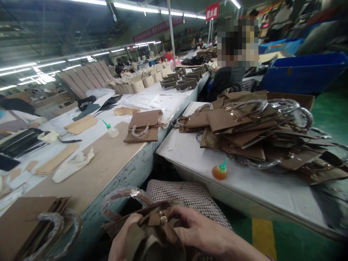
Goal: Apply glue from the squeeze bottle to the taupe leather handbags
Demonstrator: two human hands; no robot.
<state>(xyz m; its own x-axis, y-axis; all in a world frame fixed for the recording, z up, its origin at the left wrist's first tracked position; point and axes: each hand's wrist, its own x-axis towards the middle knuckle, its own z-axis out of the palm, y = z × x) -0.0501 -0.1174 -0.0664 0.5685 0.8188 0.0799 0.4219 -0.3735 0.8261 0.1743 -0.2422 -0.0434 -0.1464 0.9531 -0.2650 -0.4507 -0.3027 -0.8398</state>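
On my lap, over a checked cloth (187,195), lies a brown handbag (152,235) with a plastic-wrapped handle (127,194) arching up at its far side. My left hand (123,237) is closed round the bag's near left edge, the olive lining bunched beside it. The fingers of my right hand (190,226) pinch the bag's upper edge just right of a small gold-coloured metal fitting (163,219). My right fingertips are partly hidden by the folds of material. More brown bags (27,224) with wrapped handles lie at the lower left.
A large pile of brown bags (244,127) covers the right table, with an amber glue bottle (219,172) before it. On the left table are a clear bottle (112,130), a white cloth (73,166) and another bag (144,127). A person (228,78) sits beyond, near a blue bin (304,74).
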